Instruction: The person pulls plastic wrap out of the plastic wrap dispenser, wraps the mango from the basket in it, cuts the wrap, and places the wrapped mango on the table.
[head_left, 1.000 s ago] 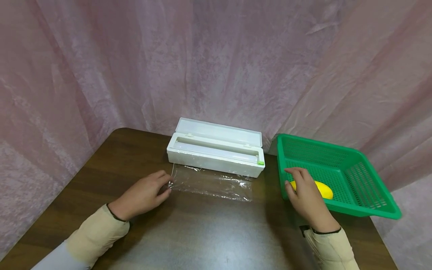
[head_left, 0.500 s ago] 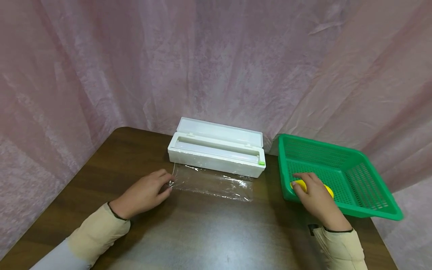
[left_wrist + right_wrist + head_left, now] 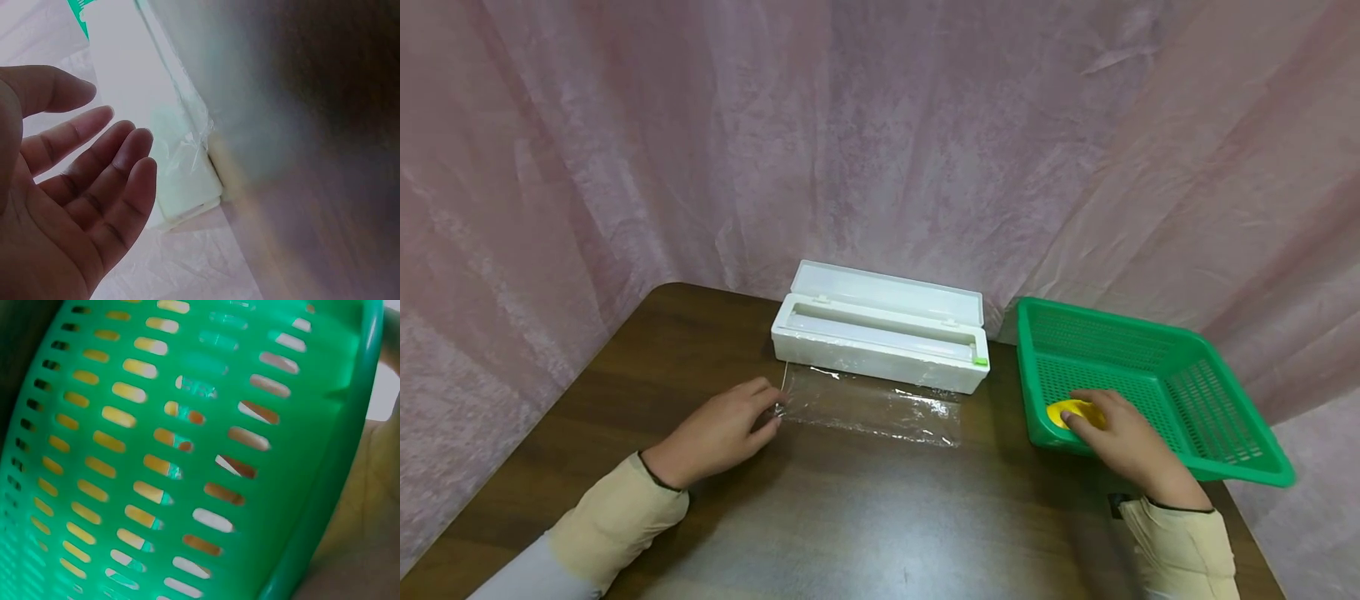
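Note:
A smooth yellow oblong fruit [image 3: 1060, 412] lies in the green basket [image 3: 1243, 417], partly covered by my right hand [image 3: 1123, 437]. My thumb is on its near side and my fingers curl over its far side. Through the basket's slots the right wrist view shows yellow patches of the fruit [image 3: 119, 417]. My left hand [image 3: 718, 433] is at the left corner of a sheet of cling film [image 3: 865, 408]. Its fingers look relaxed and apart in the left wrist view. The film runs from a white cling film box [image 3: 880, 362] onto the table.
The box's lid [image 3: 887, 293] stands raised at the back, and a green slider [image 3: 980, 362] sits at its right end. A brown wooden table [image 3: 850, 517] carries everything. Behind it hangs a pink curtain [image 3: 880, 150].
My right hand has shifted right and slightly toward me over the fruit, covering its right end and showing more of its left end. The left hand and film have stayed put.

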`<state>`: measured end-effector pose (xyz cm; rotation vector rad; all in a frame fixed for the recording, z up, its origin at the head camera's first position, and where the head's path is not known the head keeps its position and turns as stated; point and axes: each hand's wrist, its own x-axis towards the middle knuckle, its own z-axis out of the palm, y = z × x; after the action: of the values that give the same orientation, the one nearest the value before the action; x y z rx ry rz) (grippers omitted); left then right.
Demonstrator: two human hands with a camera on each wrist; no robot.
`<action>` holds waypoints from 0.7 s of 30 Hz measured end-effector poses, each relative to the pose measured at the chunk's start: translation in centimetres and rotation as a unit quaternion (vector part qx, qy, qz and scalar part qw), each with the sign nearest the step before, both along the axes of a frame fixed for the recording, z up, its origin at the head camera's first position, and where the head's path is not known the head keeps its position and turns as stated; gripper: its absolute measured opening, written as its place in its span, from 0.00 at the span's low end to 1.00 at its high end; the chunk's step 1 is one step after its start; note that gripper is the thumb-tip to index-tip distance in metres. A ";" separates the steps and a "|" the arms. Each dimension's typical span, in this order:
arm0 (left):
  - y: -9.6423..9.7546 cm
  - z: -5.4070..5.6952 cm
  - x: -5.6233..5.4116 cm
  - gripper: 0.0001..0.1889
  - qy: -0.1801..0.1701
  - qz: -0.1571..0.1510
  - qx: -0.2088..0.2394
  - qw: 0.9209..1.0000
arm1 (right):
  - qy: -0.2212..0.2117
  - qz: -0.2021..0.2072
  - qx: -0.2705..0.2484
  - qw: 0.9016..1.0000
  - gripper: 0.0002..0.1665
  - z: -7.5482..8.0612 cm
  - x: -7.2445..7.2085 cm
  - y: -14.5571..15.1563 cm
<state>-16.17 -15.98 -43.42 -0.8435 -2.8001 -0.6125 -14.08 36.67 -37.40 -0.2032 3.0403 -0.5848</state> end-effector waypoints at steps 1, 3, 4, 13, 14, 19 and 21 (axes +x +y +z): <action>0.0 0.0 0.0 0.10 0.004 -0.002 0.000 1.000 | -0.001 0.000 0.001 1.000 0.36 0.1 0.0 0.1; 0.0 0.1 -0.1 0.10 0.011 -0.004 0.000 1.000 | -0.005 0.000 0.007 1.000 0.36 0.2 -0.2 0.3; 0.0 0.1 -0.1 0.10 0.013 -0.005 0.000 1.000 | -0.006 -0.001 0.011 1.000 0.36 0.2 -0.2 0.4; 0.0 0.2 0.0 0.10 0.007 -0.001 0.001 1.000 | -0.019 -0.008 0.047 0.999 0.36 -0.4 -0.8 0.7; 0.0 0.1 0.0 0.10 0.007 -0.001 0.002 1.000 | -0.019 -0.009 0.050 0.999 0.35 -0.5 -0.8 0.7; -0.1 -0.1 -0.1 0.10 0.004 -0.003 0.003 1.000 | -0.027 -0.004 0.057 0.998 0.35 -0.6 -0.9 0.9; -0.1 -0.1 0.0 0.09 0.003 -0.001 0.002 1.000 | -0.032 0.001 0.059 0.998 0.36 -0.5 -1.1 0.9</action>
<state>-16.19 -16.10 -43.55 -0.8460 -2.7925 -0.6149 -15.14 37.52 -37.89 -0.1784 2.9997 -0.4017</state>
